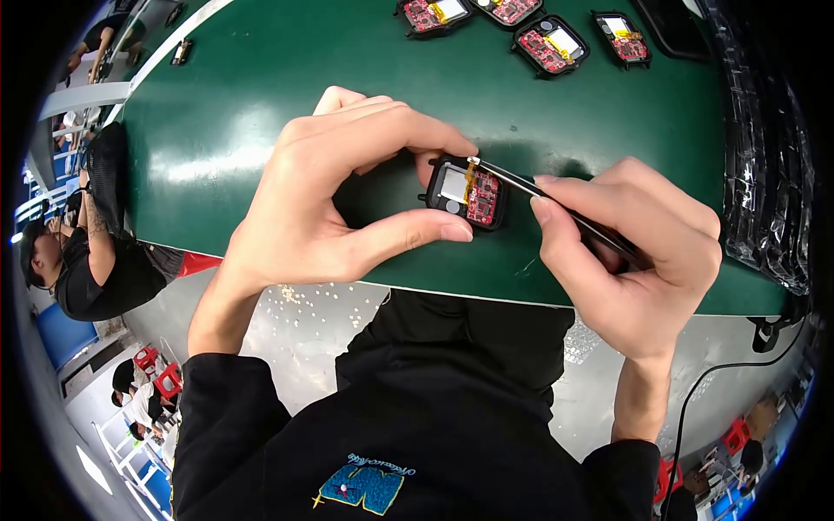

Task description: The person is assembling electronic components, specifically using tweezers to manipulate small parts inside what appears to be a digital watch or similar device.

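Note:
Near the table's front edge, my left hand [317, 195] holds a small black-cased device [488, 217] between thumb and fingers. Its open side faces up and shows a red circuit board [483, 198], a whitish rectangular part [453, 184] and a strip of yellow tape [470, 181]. My right hand [638, 252] pinches a pair of dark tweezers [565, 211]. The tweezers' tips reach the upper edge of the device, by the end of the yellow strip and close to my left fingertip. Whether the tips grip anything is too small to tell.
Several similar open devices [551, 47] lie at the far side of the green table [347, 52], beside a black flat object [673, 28]. Stacked shiny black plastic trays [764, 165] line the right edge. A co-worker [95, 252] sits at the left; a black cable [695, 391] hangs at the right.

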The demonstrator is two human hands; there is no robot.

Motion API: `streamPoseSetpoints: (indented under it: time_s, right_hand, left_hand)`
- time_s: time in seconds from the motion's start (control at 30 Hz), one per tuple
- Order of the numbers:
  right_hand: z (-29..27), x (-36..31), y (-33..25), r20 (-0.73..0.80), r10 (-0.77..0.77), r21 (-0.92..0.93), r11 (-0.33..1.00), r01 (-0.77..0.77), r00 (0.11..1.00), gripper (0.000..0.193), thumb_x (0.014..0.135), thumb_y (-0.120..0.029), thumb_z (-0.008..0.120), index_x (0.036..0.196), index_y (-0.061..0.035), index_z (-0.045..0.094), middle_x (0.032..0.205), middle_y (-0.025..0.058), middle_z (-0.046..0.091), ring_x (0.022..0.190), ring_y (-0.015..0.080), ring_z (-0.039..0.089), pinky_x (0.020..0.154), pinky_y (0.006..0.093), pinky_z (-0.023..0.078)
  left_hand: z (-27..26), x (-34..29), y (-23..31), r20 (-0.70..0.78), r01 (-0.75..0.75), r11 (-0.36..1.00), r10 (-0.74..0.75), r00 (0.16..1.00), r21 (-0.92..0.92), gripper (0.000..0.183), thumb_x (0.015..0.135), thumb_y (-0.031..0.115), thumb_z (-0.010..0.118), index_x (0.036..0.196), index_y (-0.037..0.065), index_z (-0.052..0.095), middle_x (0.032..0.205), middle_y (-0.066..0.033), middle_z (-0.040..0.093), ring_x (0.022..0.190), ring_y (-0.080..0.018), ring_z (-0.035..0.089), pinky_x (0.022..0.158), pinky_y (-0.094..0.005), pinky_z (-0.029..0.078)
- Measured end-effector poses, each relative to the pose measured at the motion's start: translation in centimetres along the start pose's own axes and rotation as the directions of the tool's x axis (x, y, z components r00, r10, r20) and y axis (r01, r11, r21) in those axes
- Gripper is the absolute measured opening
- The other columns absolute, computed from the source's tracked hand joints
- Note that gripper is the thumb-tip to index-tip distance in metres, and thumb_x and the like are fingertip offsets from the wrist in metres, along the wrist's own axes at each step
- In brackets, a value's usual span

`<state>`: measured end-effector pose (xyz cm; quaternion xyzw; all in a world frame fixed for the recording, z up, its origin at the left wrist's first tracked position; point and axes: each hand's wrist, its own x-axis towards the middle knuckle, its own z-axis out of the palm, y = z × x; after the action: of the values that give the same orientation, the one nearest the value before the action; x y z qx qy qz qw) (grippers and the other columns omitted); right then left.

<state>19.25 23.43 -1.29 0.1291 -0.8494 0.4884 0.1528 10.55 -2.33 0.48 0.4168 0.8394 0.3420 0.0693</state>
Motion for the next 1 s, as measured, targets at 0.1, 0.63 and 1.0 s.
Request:
streamPoseSetpoints:
  time_s: [0.1, 0.63, 1.0]
  right_hand:
    - [0.2, 0.0, 0.1, -0.018, -0.056, -0.040, 0.998, 0.055, 0.998, 0.024, 0.076, 0.012, 0.085, 0.098, 0.0028, 0.085, 0.070, -0.0007, 0.062, 0.053, 0.0023, 0.044, 0.050, 0.0229, 0.027]
    - [0.8, 0.0, 0.1, -0.046, -0.119, -0.113, 0.987, 0.114, 0.992, 0.027, 0.073, 0.014, 0.086, 0.098, 0.0032, 0.085, 0.073, 0.0000, 0.064, 0.054, 0.0032, 0.043, 0.050, 0.0230, 0.028]
    - [-0.2, 0.1, 0.0, 0.063, 0.050, 0.071, 0.996, -0.054, 0.997, 0.019, 0.080, 0.013, 0.082, 0.097, 0.0043, 0.085, 0.070, 0.0022, 0.066, 0.057, 0.0059, 0.054, 0.052, 0.0234, 0.033]
  left_hand:
    - [0.2, 0.1, -0.1, -0.014, -0.025, 1.000, 0.025, 1.000, -0.004, 0.060, 0.067, 0.035, 0.099, 0.115, 0.002, 0.083, 0.077, -0.0025, 0.064, 0.070, -0.0160, 0.051, 0.075, -0.0325, 0.037]
    - [-0.1, 0.3, 0.0, 0.008, -0.001, 0.999, 0.001, 1.000, -0.034, 0.057, 0.067, 0.033, 0.098, 0.113, 0.002, 0.084, 0.077, -0.0027, 0.066, 0.070, -0.0160, 0.048, 0.074, -0.0327, 0.036]
    - [-1.0, 0.4, -1.2, 0.096, -0.079, 0.994, 0.086, 0.992, -0.072, 0.065, 0.068, 0.045, 0.096, 0.111, -0.003, 0.084, 0.101, -0.0108, 0.083, 0.080, -0.0184, 0.066, 0.080, -0.0332, 0.039]
